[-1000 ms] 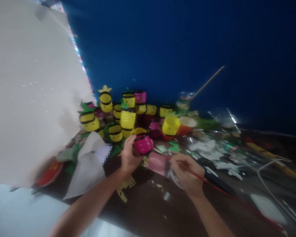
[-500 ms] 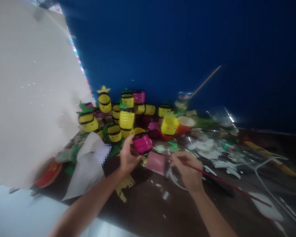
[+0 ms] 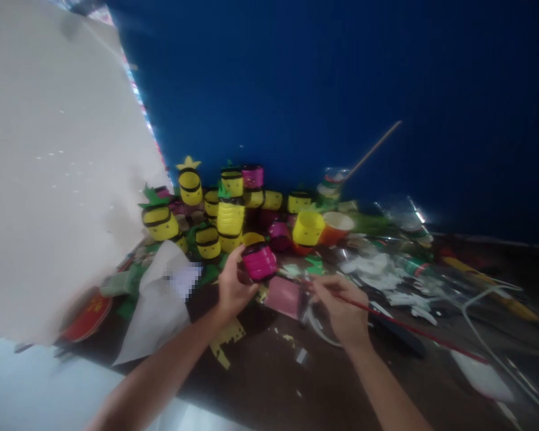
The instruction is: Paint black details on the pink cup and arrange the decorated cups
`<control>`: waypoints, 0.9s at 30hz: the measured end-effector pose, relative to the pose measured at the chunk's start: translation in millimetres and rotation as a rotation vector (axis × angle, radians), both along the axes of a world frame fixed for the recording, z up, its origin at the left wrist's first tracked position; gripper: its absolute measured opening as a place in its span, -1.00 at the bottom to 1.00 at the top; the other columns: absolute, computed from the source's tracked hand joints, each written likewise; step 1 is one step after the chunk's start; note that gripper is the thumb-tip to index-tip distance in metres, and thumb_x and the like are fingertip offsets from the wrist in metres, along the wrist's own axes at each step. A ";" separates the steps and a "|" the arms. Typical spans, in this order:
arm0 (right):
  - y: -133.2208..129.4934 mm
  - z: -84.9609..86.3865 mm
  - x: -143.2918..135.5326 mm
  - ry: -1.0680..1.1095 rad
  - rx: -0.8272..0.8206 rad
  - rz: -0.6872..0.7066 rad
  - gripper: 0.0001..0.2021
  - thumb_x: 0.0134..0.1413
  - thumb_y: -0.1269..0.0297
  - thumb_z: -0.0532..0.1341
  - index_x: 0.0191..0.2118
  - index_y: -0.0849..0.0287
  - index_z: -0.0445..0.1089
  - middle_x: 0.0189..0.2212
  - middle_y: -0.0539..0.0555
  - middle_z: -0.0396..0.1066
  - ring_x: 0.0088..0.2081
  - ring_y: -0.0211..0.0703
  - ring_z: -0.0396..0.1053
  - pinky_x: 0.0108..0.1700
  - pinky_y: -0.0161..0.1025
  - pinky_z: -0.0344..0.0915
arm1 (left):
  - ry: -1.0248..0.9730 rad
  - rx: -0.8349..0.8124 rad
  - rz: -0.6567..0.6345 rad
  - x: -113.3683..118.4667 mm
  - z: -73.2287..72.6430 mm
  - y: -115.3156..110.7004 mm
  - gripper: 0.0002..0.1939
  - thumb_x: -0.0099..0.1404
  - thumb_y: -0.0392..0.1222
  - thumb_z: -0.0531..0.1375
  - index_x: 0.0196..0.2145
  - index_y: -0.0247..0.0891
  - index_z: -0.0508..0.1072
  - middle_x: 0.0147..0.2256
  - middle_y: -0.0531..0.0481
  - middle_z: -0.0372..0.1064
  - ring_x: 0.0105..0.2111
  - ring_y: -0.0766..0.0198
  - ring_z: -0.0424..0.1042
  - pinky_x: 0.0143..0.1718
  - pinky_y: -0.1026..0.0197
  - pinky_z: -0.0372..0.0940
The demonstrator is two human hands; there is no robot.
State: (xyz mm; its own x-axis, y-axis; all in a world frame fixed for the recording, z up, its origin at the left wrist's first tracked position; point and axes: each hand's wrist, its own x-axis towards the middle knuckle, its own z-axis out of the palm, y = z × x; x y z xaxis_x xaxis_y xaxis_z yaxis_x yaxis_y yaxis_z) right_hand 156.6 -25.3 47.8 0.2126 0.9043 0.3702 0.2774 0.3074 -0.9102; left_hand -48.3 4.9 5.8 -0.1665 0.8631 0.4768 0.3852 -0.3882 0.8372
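Note:
My left hand (image 3: 234,281) is closed round a shiny magenta cup (image 3: 259,261) with a black rim, tilted above the table. My right hand (image 3: 344,308) pinches a long thin red stick (image 3: 413,329), which looks like a paintbrush handle; its tip points toward the cup, but is too blurred to make out. Between the hands lies a flat-topped pink block (image 3: 284,296). Just behind them stand a yellow cup (image 3: 309,227) with a small face and a yellow ribbed cup (image 3: 230,216) with a black band and green leaves.
More yellow and magenta cups crowd the back, near an orange cup (image 3: 336,227). White scraps (image 3: 377,269) and a clear plastic bottle (image 3: 426,269) lie right, by a white cord (image 3: 471,317). White paper (image 3: 157,311) and a red round lid (image 3: 87,314) are left. A blue wall (image 3: 318,78) rises behind.
The rear end of the red stick has swung slightly up and to the left. Both hands and the magenta cup stay almost in place.

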 end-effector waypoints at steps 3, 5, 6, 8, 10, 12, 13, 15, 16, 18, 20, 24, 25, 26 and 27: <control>0.3 1.9 0.8 0.008 -0.008 -0.018 -0.86 -0.12 0.27 0.27 -0.59 0.15 0.38 -0.66 -0.01 0.39 -0.49 -0.17 0.44 -0.42 -0.28 0.36 | -0.008 -0.001 0.002 -0.6 -0.5 0.2 -0.19 -0.11 -0.28 0.32 0.12 -0.19 0.17 -0.15 -0.08 0.38 -0.59 0.46 0.28 -0.57 0.33 0.26; 0.5 1.2 1.6 0.014 -0.016 -0.030 -0.86 -0.12 0.27 0.27 -0.58 0.16 0.38 -0.64 -0.01 0.40 -0.51 -0.19 0.42 -0.44 -0.29 0.36 | -0.038 -0.006 -0.004 -0.6 0.1 0.5 -0.21 -0.11 -0.27 0.32 0.11 -0.20 0.18 -0.15 -0.09 0.38 -0.57 0.45 0.30 -0.56 0.32 0.27; 0.6 0.6 1.9 0.020 -0.022 -0.039 -0.86 -0.11 0.26 0.28 -0.57 0.16 0.38 -0.65 -0.02 0.39 -0.53 -0.20 0.41 -0.45 -0.29 0.35 | -0.071 -0.013 -0.011 -0.4 1.0 0.7 -0.22 -0.11 -0.27 0.32 0.10 -0.20 0.19 -0.16 -0.09 0.38 -0.56 0.44 0.31 -0.56 0.32 0.28; 1.3 -0.9 2.1 0.039 -0.042 -0.061 -0.86 -0.11 0.24 0.28 -0.54 0.17 0.39 -0.67 -0.03 0.37 -0.57 -0.23 0.38 -0.50 -0.32 0.33 | -0.179 -0.019 -0.052 0.4 4.2 1.3 -0.22 -0.12 -0.26 0.34 0.08 -0.17 0.19 -0.15 -0.09 0.38 -0.53 0.40 0.37 -0.54 0.31 0.31; 2.8 -2.8 1.8 0.082 -0.054 -0.086 -0.85 -0.10 0.22 0.29 -0.50 0.18 0.38 -0.66 -0.04 0.38 -0.60 -0.25 0.36 -0.54 -0.34 0.30 | -0.309 -0.002 -0.124 1.6 9.0 2.3 -0.22 -0.15 -0.26 0.36 0.05 -0.14 0.20 -0.08 -0.11 0.36 -0.43 0.32 0.44 -0.48 0.27 0.36; 5.4 -4.4 0.9 0.130 -0.055 -0.095 -0.84 -0.09 0.20 0.28 -0.46 0.18 0.38 -0.64 -0.03 0.40 -0.61 -0.27 0.35 -0.55 -0.35 0.30 | -0.413 0.007 -0.183 2.2 14.1 3.7 -0.23 -0.20 -0.25 0.39 0.00 -0.14 0.22 -0.05 -0.11 0.35 -0.30 0.22 0.47 -0.36 0.21 0.40; 7.0 -4.9 0.2 0.143 -0.059 -0.089 -0.84 -0.08 0.19 0.28 -0.45 0.18 0.39 -0.63 -0.03 0.41 -0.62 -0.28 0.34 -0.55 -0.35 0.30 | -0.450 -0.003 -0.195 2.0 16.1 4.6 -0.23 -0.22 -0.24 0.40 -0.02 -0.16 0.23 -0.07 -0.11 0.36 -0.25 0.19 0.46 -0.30 0.20 0.40; 10.5 -4.6 -1.5 0.137 -0.075 -0.061 -0.84 -0.07 0.18 0.27 -0.44 0.17 0.41 -0.63 -0.03 0.42 -0.61 -0.28 0.35 -0.53 -0.34 0.31 | -0.514 -0.047 -0.166 0.5 18.0 6.8 -0.26 -0.22 -0.20 0.41 -0.05 -0.20 0.25 -0.15 -0.08 0.40 -0.24 0.20 0.46 -0.29 0.22 0.39; 12.4 -4.0 -2.6 0.121 -0.087 -0.041 -0.84 -0.06 0.18 0.27 -0.45 0.18 0.43 -0.63 -0.02 0.42 -0.60 -0.27 0.35 -0.52 -0.33 0.32 | -0.544 -0.075 -0.140 -0.7 17.6 8.0 -0.28 -0.21 -0.17 0.41 -0.06 -0.21 0.25 -0.19 -0.06 0.41 -0.28 0.23 0.46 -0.34 0.26 0.38; 16.3 -2.3 -5.6 0.095 -0.108 -0.010 -0.83 -0.08 0.17 0.28 -0.44 0.18 0.45 -0.62 -0.02 0.43 -0.57 -0.23 0.38 -0.48 -0.30 0.35 | -0.601 -0.129 -0.093 -3.0 14.4 10.9 -0.33 -0.15 -0.12 0.39 -0.07 -0.21 0.26 -0.27 0.00 0.40 -0.47 0.37 0.41 -0.53 0.36 0.30; 20.9 -1.1 -9.3 0.086 -0.125 0.009 -0.81 -0.11 0.16 0.30 -0.41 0.18 0.46 -0.60 0.00 0.45 -0.55 -0.20 0.41 -0.46 -0.27 0.37 | -0.668 -0.183 -0.077 -4.1 9.9 13.6 -0.38 -0.09 -0.08 0.36 -0.07 -0.20 0.26 -0.37 0.09 0.36 -0.64 0.51 0.25 -0.67 0.42 0.14; 32.1 -2.7 -16.3 0.030 -0.120 0.052 -0.79 -0.09 0.13 0.27 -0.39 0.17 0.44 -0.55 0.02 0.48 -0.53 -0.16 0.43 -0.47 -0.25 0.38 | -0.836 -0.272 -0.143 -0.3 7.1 15.2 -0.46 -0.07 -0.05 0.33 -0.14 -0.21 0.29 -0.40 0.10 0.35 -0.57 0.48 0.33 -0.55 0.40 0.24; 35.1 -3.1 -17.5 -0.022 -0.103 0.063 -0.80 -0.07 0.13 0.24 -0.40 0.17 0.43 -0.56 0.02 0.47 -0.53 -0.16 0.43 -0.47 -0.24 0.37 | -0.887 -0.288 -0.178 1.4 8.1 14.3 -0.48 -0.08 -0.05 0.33 -0.16 -0.22 0.30 -0.37 0.07 0.37 -0.48 0.42 0.39 -0.45 0.35 0.31; 38.0 -3.0 -18.5 -0.091 -0.080 0.070 -0.80 -0.04 0.13 0.22 -0.41 0.16 0.43 -0.57 0.01 0.47 -0.52 -0.16 0.43 -0.46 -0.24 0.36 | -0.936 -0.305 -0.218 3.0 9.6 13.0 -0.50 -0.08 -0.04 0.33 -0.19 -0.23 0.31 -0.34 0.04 0.38 -0.39 0.36 0.43 -0.35 0.28 0.34; 40.9 -2.4 -19.3 -0.172 -0.053 0.074 -0.81 -0.02 0.13 0.20 -0.43 0.15 0.42 -0.57 0.01 0.46 -0.51 -0.16 0.42 -0.44 -0.24 0.35 | -0.984 -0.321 -0.255 4.3 11.1 11.4 -0.52 -0.08 -0.04 0.33 -0.21 -0.23 0.31 -0.32 0.03 0.39 -0.33 0.31 0.44 -0.26 0.21 0.36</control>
